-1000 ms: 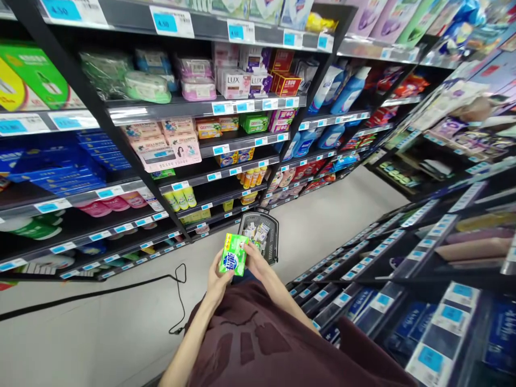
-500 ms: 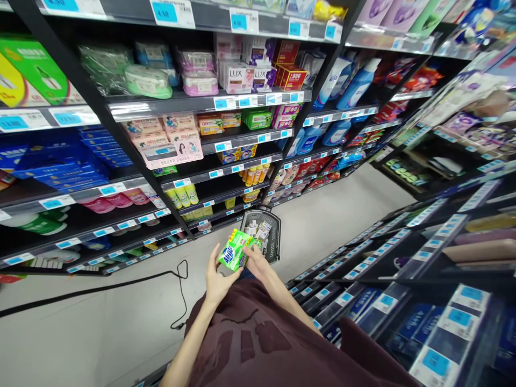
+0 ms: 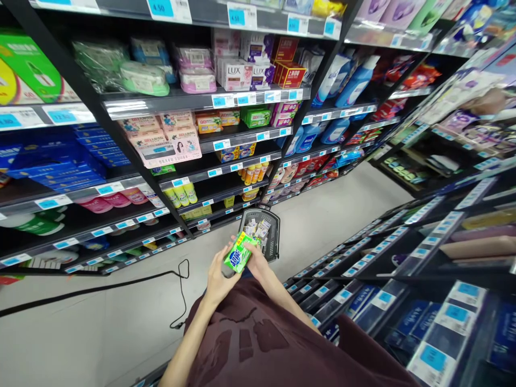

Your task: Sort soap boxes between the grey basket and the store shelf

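Note:
A bright green soap pack [image 3: 237, 257], with blue-and-white lettering and a yellow strip, is held in front of my body by both hands. My left hand [image 3: 219, 275] wraps its left side, thumb along the lower edge. At the lower left of the pack, a dark grey surface [image 3: 228, 270] shows by my left fingers; I cannot make out what it is. My right hand [image 3: 256, 259] grips the pack's right side, its fingers partly over the front. Just beyond the hands, a dark grey shopping basket [image 3: 274, 236] on the floor holds several small white-and-yellow packs [image 3: 262, 230].
Shelves on the left carry boxed soaps [image 3: 236, 75], pink boxes [image 3: 171, 145] and yellow-green cans [image 3: 182, 194]. Blue bottles [image 3: 357, 83] stand farther along. A black cable [image 3: 121, 285] lies across the floor at left. Another shelf rack [image 3: 403, 252] runs close on my right.
The green pack has been turned and tilted in my hands, and more of the dark grey surface below it shows. My left fingers have closed in around it. The basket stays put.

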{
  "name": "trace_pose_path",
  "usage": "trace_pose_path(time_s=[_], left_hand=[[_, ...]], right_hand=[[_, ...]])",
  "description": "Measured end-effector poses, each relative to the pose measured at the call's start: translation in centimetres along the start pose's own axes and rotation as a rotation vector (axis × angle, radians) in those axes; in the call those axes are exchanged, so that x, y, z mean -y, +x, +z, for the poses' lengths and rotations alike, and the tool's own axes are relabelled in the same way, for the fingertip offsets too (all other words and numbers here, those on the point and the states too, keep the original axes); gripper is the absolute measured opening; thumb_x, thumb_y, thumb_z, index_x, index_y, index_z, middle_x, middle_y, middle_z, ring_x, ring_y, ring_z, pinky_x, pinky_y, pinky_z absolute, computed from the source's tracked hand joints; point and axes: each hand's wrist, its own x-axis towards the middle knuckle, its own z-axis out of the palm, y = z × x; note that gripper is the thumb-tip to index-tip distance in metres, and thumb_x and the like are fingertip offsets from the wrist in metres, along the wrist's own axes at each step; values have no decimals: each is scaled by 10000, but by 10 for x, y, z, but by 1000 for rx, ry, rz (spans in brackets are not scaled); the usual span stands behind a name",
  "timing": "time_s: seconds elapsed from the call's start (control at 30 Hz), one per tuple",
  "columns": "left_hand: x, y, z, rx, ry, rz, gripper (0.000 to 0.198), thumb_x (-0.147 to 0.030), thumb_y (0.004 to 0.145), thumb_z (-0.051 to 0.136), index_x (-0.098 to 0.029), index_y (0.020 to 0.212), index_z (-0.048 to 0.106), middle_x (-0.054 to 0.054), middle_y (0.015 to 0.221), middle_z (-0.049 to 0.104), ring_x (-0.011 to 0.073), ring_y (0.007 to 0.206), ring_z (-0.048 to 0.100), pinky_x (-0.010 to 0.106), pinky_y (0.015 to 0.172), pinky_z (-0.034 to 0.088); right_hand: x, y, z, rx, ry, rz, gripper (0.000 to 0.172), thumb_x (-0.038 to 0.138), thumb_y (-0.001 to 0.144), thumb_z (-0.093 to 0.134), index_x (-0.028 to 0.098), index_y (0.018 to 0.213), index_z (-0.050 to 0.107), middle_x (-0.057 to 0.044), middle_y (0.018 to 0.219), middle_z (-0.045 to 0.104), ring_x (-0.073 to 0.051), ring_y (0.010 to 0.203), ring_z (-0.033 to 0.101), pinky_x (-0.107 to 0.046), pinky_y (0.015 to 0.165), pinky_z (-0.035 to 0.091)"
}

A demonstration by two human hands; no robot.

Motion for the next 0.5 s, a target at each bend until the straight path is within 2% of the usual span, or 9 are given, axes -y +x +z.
trace_pose_path(time_s=[0.33,0.5], left_hand=[[-3,1,-4,46,-15,52,694,-170,770,727,-253,1419,493,117,1421,588,325,1319,542,541,1109,447],[-6,9,-2,45,7,117,708,-139,784,705,-263,1441,470,123,1431,577,324,1331,532,554,1101,456]], right_hand=[[-1,-3,4,3,4,-43,612,308,698,777,262,1277,583,-64,1174,739,-299,1081,700,-447,912,572],[1,-3,7,-1,22,-40,580,297,694,775,252,1243,594,-65,1150,747,-302,1076,701,-451,914,569]])
